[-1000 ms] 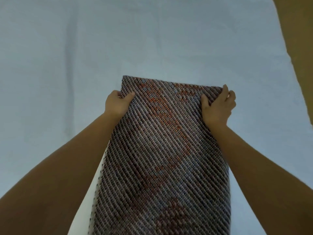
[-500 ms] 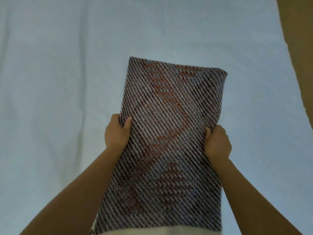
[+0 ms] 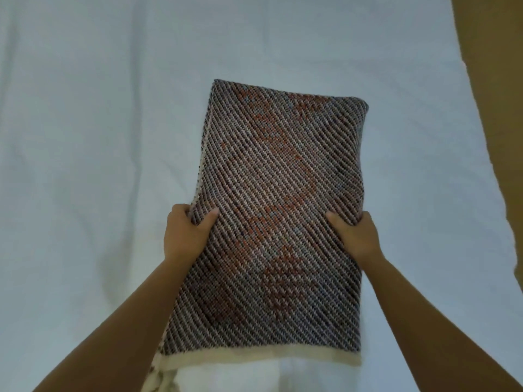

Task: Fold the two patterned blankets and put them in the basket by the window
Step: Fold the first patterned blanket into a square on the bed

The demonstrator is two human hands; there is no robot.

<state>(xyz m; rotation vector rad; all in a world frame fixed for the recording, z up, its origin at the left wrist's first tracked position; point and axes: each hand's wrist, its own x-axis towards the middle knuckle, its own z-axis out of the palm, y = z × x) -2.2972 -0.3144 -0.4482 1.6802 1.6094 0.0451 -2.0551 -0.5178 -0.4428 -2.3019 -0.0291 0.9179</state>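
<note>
While your left hand and right hand grip the blanket sides | folded narrow | basket, second blanket pending

blanket: thick woven cloth, coarse diagonal rib w/ raised threads, matt, rough-looking; dark, grey & rust yarns. cream trim along its near edge: softer, fuzzy, w/ tassel-like bits at left corner. sheet: pale thin cloth, smooth, matt, faint creases. brown strip at right: flat, matt, material can't tell.
</note>
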